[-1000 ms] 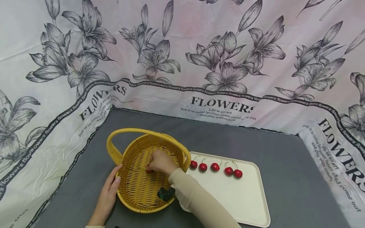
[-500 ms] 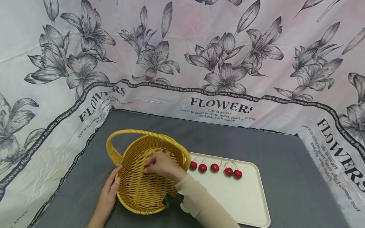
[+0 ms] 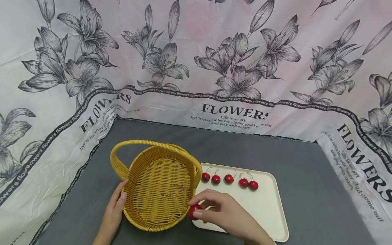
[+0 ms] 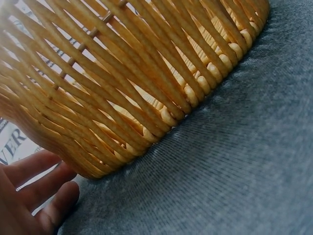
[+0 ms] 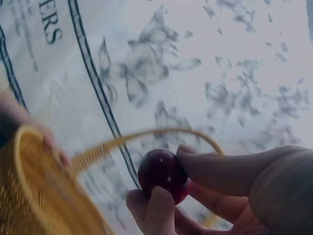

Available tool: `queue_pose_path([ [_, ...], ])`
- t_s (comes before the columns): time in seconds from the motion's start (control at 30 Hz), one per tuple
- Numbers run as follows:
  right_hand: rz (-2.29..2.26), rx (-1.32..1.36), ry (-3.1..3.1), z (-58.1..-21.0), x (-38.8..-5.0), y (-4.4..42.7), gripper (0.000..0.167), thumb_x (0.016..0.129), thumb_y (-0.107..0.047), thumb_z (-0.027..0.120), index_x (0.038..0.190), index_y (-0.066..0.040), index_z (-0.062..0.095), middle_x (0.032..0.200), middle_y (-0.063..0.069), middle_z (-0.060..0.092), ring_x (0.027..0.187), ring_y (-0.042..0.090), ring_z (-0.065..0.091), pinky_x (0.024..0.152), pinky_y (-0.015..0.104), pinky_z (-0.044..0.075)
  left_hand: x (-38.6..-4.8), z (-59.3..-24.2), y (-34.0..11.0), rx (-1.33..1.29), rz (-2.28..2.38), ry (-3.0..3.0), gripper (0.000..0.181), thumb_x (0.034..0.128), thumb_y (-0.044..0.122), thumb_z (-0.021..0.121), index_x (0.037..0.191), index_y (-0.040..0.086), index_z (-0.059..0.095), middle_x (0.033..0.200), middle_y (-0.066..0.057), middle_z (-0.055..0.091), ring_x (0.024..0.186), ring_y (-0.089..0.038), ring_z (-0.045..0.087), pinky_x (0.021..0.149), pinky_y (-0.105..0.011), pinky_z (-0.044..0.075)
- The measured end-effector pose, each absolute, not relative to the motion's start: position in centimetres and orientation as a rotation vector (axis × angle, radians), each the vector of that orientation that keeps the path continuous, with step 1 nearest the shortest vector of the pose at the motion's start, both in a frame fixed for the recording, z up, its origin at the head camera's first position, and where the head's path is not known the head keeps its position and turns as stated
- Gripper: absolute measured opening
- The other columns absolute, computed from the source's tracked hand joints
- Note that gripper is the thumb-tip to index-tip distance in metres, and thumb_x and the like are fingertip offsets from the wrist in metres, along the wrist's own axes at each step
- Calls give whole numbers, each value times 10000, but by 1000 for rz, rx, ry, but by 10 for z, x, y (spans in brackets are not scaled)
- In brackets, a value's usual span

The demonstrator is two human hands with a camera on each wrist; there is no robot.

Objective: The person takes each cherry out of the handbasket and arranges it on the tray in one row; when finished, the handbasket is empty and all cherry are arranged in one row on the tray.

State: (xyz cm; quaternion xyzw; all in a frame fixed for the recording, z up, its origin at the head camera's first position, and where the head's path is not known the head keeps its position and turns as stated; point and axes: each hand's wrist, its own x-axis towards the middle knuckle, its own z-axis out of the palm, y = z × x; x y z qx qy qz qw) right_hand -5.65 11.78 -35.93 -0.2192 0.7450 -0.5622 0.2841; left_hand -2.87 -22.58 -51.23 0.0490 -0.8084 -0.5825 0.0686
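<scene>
My right hand [image 3: 229, 214] pinches a red cherry [image 3: 195, 212] between thumb and fingers, just outside the right rim of a yellow wicker basket [image 3: 160, 190]. The right wrist view shows this dark, glossy cherry [image 5: 162, 171] close up; no stem can be made out. The basket tilts on the table, its tall handle towards the back, and nothing lies inside it. Against its left side rests my left hand [image 3: 111, 212], fingers fairly straight. In the left wrist view those fingertips touch the woven wall [image 4: 122, 83] from outside.
A cream tray [image 3: 266, 211] lies right of the basket, partly under my right hand. Several stemmed cherries [image 3: 229, 179] line its back edge. Dark grey cloth [image 3: 300, 177] covers the table, and a flower-printed curtain [image 3: 183, 68] hangs behind and at both sides.
My right hand has come out of the basket with the cherry, moving right and towards me over the tray's near-left corner. My left hand has stayed on the basket's side.
</scene>
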Motion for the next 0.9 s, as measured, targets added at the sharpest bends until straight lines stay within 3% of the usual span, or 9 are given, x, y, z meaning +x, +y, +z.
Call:
queue_pose_path([
  [0.2,-1587,-237,2050,-383,-46,175,358,914,-254,660,1233,-103,602,1102,95,668,1011,208,641,841,277,509,-24,-511,-227,178,-1770,-2443,454,1070,277,299,1512,177,279,1478,181,253,1257,187,193,886,-12,220],
  [0.37,-1670,169,2249,-408,-60,224,480,888,-296,691,1282,-51,568,1140,106,660,999,226,660,855,297,508,-28,-509,-225,153,-1791,-2445,446,1070,277,297,1510,209,280,1521,48,247,1261,175,202,891,-20,230],
  [0.47,-1642,368,2402,-423,-74,251,536,869,-372,702,1280,-51,573,1124,69,678,961,146,668,821,283,520,-30,-508,-224,151,-1806,-2442,440,1070,278,295,1507,230,282,1527,-3,238,1259,170,207,890,-24,234],
  [0.6,-1492,498,2564,-442,-95,277,619,871,-468,667,1290,-25,557,1082,40,689,871,39,639,743,254,527,-31,-507,-224,150,-1795,-2432,441,1070,270,296,1504,199,291,1511,55,253,1254,173,215,893,-22,230],
  [0.7,-1397,519,2611,-453,-108,285,618,880,-463,662,1279,-2,562,1062,61,688,828,34,623,698,248,519,-31,-508,-224,144,-1774,-2427,442,1070,256,300,1502,164,299,1491,113,263,1254,173,221,901,-21,229],
  [0.9,-1309,495,2648,-466,-121,287,520,909,-387,653,1219,26,595,962,53,698,764,62,606,644,237,486,-29,-508,-224,207,-1795,-2464,442,1067,306,301,1506,258,283,1537,3,234,1262,162,202,894,-38,238],
])
